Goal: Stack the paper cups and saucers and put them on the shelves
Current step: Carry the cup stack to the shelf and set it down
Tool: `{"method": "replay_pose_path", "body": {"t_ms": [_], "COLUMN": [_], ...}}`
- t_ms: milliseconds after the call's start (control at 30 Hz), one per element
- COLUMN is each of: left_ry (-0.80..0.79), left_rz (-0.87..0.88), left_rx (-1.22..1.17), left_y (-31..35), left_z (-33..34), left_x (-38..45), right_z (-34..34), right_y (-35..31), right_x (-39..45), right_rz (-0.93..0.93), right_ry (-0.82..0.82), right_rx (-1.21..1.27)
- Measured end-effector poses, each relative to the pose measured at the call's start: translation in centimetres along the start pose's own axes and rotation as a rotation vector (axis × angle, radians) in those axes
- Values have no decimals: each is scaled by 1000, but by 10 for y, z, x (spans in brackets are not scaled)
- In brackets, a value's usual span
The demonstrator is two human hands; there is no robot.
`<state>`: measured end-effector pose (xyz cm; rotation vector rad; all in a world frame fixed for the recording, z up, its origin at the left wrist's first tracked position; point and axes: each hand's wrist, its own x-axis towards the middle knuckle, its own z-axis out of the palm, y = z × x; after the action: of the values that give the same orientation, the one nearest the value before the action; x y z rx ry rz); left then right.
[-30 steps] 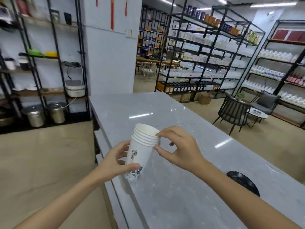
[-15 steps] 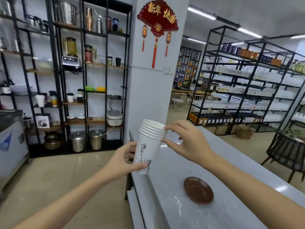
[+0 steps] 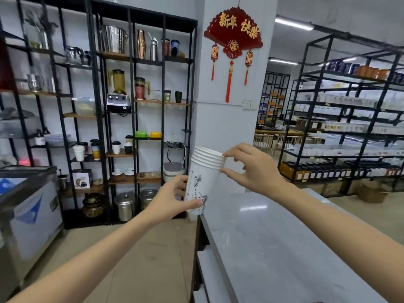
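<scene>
Closest in, both forearms are reaching forward over the edge of a grey marble-look counter (image 3: 273, 248). The left hand (image 3: 172, 199) is gripping the bottom of a nested stack of white paper cups (image 3: 202, 178), thumb pressing across the printed ink drawing near the base. The right hand (image 3: 251, 168) is pinching the stack up top, one finger sitting on the bunched rims and the thumb pressing the wall just under them. So the cups are being held in the air, tilting a bit to the right, just past the counter's near-left corner.

Further back, the black metal shelves (image 3: 131, 119) are standing against the wall, loaded with blenders, cups and steel pots. A red fan decoration (image 3: 232, 38) is hanging on the white pillar beside them.
</scene>
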<state>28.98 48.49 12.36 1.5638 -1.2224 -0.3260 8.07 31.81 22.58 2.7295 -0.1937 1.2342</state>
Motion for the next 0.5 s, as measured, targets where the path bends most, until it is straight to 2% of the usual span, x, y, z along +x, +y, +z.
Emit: {"method": "replay_pose_path", "body": {"t_ms": [300,500], "left_ry": [38,86], "left_rz": [-7,0], "left_rx": [102,155], "left_y": [-49,-67], "left_z": [-33,-63], "left_x": [148,223], "right_z": [102,163], "right_y": [99,143], "right_x": [103,173], "right_rz": [-18,-37], "right_ry": [9,18], "right_rx": [51,83]}}
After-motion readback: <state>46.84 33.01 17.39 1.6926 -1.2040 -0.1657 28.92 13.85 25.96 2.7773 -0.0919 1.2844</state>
